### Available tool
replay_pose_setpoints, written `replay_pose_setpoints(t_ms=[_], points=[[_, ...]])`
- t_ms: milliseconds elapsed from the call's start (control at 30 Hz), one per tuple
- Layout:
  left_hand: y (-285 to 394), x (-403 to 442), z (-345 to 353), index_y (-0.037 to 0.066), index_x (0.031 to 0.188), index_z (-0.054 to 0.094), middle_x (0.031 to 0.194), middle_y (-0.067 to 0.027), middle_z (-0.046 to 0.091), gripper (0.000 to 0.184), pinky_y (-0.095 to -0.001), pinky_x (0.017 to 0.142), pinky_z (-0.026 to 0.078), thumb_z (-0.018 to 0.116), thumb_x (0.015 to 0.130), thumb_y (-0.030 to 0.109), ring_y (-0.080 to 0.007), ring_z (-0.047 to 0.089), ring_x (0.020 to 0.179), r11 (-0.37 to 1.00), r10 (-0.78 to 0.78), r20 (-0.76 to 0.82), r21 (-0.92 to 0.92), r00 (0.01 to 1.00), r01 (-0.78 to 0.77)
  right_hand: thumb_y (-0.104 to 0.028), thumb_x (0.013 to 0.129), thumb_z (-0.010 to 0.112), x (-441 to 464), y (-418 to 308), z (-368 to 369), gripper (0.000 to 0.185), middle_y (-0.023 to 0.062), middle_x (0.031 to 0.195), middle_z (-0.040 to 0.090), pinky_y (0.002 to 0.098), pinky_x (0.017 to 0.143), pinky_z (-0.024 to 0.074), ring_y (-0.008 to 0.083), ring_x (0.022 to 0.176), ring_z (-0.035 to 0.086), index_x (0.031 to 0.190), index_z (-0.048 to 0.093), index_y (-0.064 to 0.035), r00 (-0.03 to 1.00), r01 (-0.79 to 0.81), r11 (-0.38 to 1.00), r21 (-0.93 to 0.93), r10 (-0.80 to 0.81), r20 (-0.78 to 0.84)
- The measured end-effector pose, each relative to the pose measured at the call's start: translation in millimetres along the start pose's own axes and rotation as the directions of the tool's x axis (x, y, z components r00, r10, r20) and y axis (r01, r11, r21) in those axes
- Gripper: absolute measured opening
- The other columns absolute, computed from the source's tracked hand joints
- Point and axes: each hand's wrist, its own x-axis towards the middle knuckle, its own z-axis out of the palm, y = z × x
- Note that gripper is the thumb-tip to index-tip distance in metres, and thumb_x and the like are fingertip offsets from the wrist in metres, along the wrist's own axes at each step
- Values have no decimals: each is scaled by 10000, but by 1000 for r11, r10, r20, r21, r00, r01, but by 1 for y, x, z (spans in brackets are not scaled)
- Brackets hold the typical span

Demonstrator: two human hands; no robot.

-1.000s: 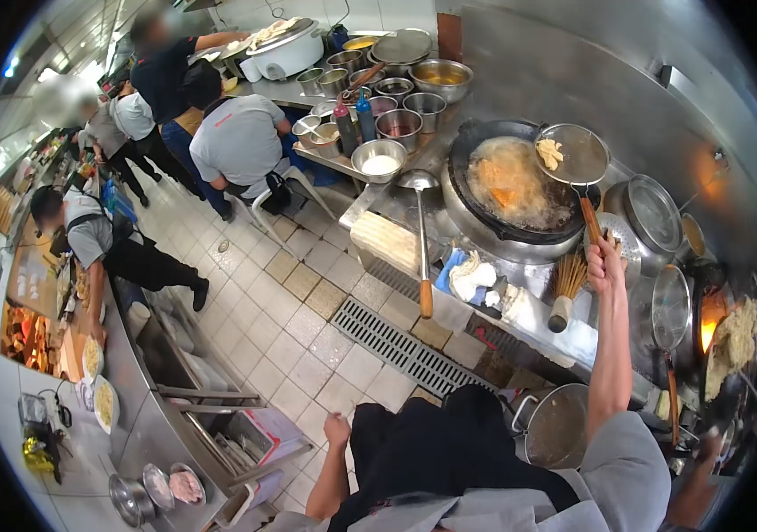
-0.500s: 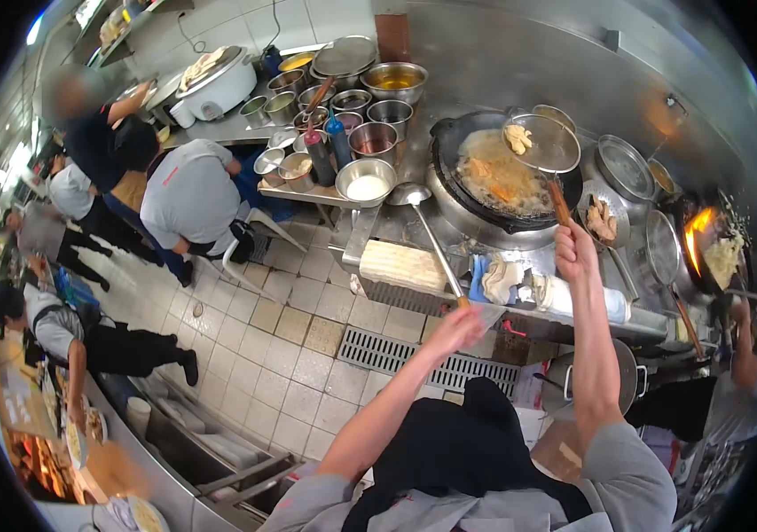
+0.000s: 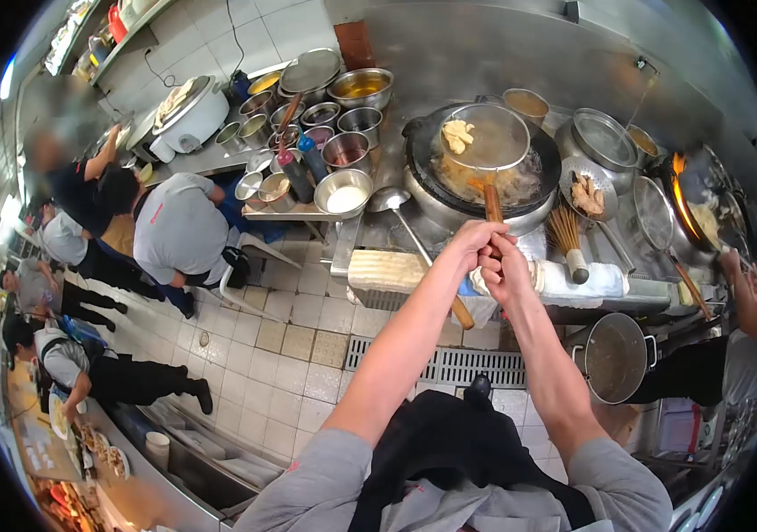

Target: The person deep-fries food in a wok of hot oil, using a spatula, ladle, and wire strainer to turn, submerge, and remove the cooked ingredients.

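Head view: the strainer [image 3: 501, 146] is held by its wooden handle [image 3: 492, 202] in the curled fingers of left hand [image 3: 472, 243] and right hand [image 3: 508, 271]; beyond those fingers, pale food [image 3: 457, 136] is carried over the wok [image 3: 549, 168].

From your hands [image 3: 509, 273], the wok [image 3: 416, 158] and the strainer [image 3: 495, 133] over it are blocking twelve o'clock. The skimmer [image 3: 572, 173] is lying in your way at two, the brush [image 3: 564, 232] at three; the pot [image 3: 634, 344] is sitting lower, between four and five. The ladle [image 3: 416, 239] is crossing nine to ten, leaving you a steel strip [image 3: 434, 232] beside the wok. Open floor [image 3: 307, 374] is stretching toward eight.
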Motion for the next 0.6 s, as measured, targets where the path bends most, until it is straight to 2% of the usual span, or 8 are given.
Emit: replay_pose_setpoints(t_ms=[100, 167, 200, 233, 267, 400, 500, 600], points=[[8, -18, 9, -63, 838, 582, 741, -145, 611, 199, -333, 469, 505, 591, 806, 134, -216, 589, 563, 980, 176, -111, -74, 978, -185, -364, 923, 392, -37, -5, 30, 310, 59, 730, 514, 238, 373, 359, 127, 525, 468, 897, 483, -69, 999, 37, 997, -61, -39, -27], [21, -23, -3, -50, 818, 560, 716, -138, 596, 141, -329, 504, 518, 553, 821, 90, -228, 604, 613, 967, 150, -154, -186, 977, -177, -443, 907, 398, -22, 29, -30, 452, 109, 853, 573, 302, 542, 471, 202, 694, 561, 1054, 536, -39, 976, 110, 861, -497, -188, -109], [29, -28, -11, -41, 810, 555, 696, -117, 585, 136, -296, 484, 503, 554, 822, 95, -202, 589, 593, 981, 127, -191, -121, 973, -151, -423, 872, 480, -12, 56, -61, 481, 164, 923, 589, 338, 622, 490, 263, 794, 586, 1101, 536, -4, 932, 140, 559, -817, -354, -82], [39, -31, -19, -31, 802, 550, 676, -96, 573, 133, -263, 464, 488, 555, 823, 100, -176, 575, 573, 991, 105, -230, -54, 967, -120, -386, 807, 583, -11, 80, -73, 496, 224, 1003, 568, 380, 684, 484, 312, 858, 584, 1097, 542, 14, 814, 125, -71, -990, -563, 143], [45, -30, -32, -22, 798, 549, 661, -74, 558, 127, -235, 438, 462, 553, 825, 102, -147, 547, 543, 991, 107, -204, -56, 973, -121, -336, 778, 613, -15, 95, -76, 546, 263, 1068, 529, 431, 729, 472, 366, 909, 565, 1187, 483, 2, 826, 83, -321, -944, -508, 245], [65, -36, -69, -2, 842, 521, 631, -23, 510, 111, -196, 390, 405, 521, 847, 109, -83, 476, 492, 988, 122, -181, -67, 976, -136, -311, 795, 556, -13, 106, -47, 569, 269, 1072, 535, 486, 768, 446, 426, 933, 542, 1247, 366, -22, 960, -186, -255, -949, -252, -121], [79, -52, -80, -15, 855, 495, 655, -30, 504, 117, -197, 389, 403, 503, 856, 102, -77, 472, 492, 976, 123, -177, -158, 976, -151, -261, 779, 557, -1, 115, -62, 486, 255, 962, 591, 467, 734, 469, 391, 854, 592, 1166, 426, 3, 988, -145, -249, -958, -86, -128], [88, -63, -95, -16, 861, 492, 654, -32, 495, 130, -194, 386, 390, 514, 856, 112, -81, 459, 484, 973, 157, -174, -143, 972, -182, -260, 782, 539, 2, 141, -79, 388, 262, 847, 606, 475, 712, 469, 415, 824, 585, 1057, 465, 3, 991, -60, -142, -988, -126, -43]])
